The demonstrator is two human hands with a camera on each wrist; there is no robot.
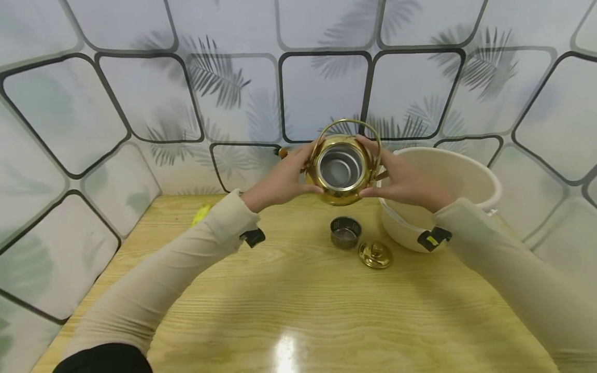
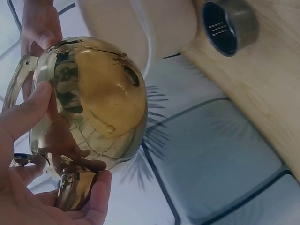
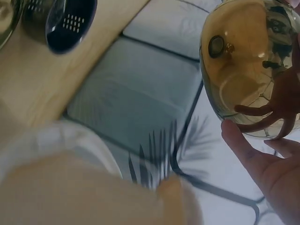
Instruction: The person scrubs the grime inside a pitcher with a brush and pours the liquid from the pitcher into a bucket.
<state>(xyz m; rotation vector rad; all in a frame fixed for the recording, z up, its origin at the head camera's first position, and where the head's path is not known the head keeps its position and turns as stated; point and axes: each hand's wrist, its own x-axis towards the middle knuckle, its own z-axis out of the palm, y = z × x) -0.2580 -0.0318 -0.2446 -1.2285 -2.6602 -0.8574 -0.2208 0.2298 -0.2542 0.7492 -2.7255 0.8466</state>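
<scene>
Both hands hold up a shiny gold teapot (image 1: pixel 341 196) above the wooden table, its round mouth tilted toward the head camera and its hoop handle raised. The left hand (image 1: pixel 291 176) grips the left side, thumb at the front. In the left wrist view its fingers curl round the teapot's short spout (image 2: pixel 77 190). The right hand (image 1: pixel 403 173) holds the opposite side, thumb low on the body. Beneath the teapot, a metal strainer cup (image 1: pixel 345 233) with small holes stands on the table. Beside it lies a gold lid (image 1: pixel 375 254) with a knob.
A large white tub (image 1: pixel 492 181) stands at the right, behind the right forearm. Some yellow thing (image 1: pixel 201 213) shows partly behind the left sleeve. The wooden table (image 1: pixel 261 311) ends against a patterned wall (image 1: pixel 322 93) at the back.
</scene>
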